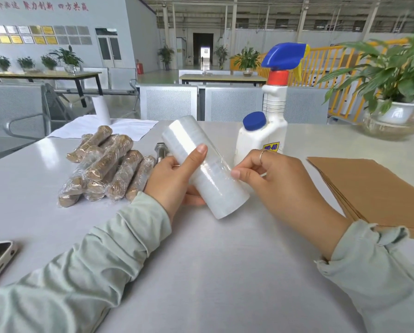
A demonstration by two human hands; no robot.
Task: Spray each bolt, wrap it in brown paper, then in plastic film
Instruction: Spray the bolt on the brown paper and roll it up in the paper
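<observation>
Your left hand is gripping the clear plastic-film roll, axis slanting away-left | right hand is pinching its right-side film edge.

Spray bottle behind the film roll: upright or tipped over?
Upright. The spray bottle stands on its base on the table, blue trigger head on top.

Both hands raised: left gripping, right pinching.
</observation>
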